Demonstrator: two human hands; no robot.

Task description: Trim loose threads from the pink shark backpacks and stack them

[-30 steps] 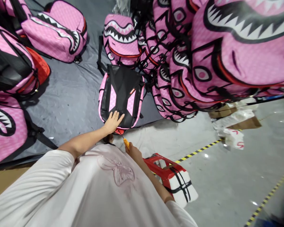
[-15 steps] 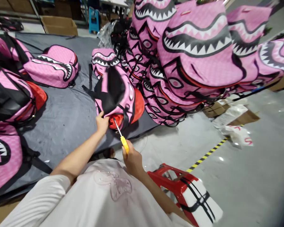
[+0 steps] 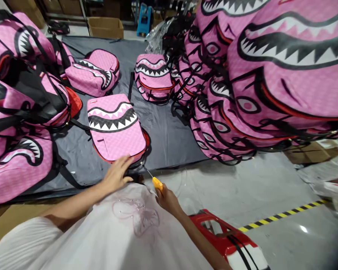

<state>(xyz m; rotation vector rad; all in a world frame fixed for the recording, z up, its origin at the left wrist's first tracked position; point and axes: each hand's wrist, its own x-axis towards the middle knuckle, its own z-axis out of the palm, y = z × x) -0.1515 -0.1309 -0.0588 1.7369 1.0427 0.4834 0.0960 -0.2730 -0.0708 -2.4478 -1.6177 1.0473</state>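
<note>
A pink backpack [image 3: 116,137] with a printed shark mouth lies flat on the grey cloth in front of me, its bottom edge towards my body. My left hand [image 3: 117,175] rests at that near edge with fingers stretched out, touching the pink fabric. In my right hand [image 3: 166,197] is a screwdriver [image 3: 157,183] with a yellow handle and a thin metal shaft. Its tip points at the backpack's lower right corner, near a small zip pull; whether it touches cannot be made out.
Tall stacks of pink backpacks [image 3: 287,86] stand on the right. A smaller pink bag [image 3: 153,75] sits beyond mine, and more backpacks [image 3: 19,165] crowd the left of the cloth-covered table [image 3: 171,150]. A red and white stool [image 3: 222,232] stands on the floor at my right.
The backpack has been turned over, from its black strap side with a red lining showing to its printed front. The screwdriver has come out of the red opening. My view has shifted left.
</note>
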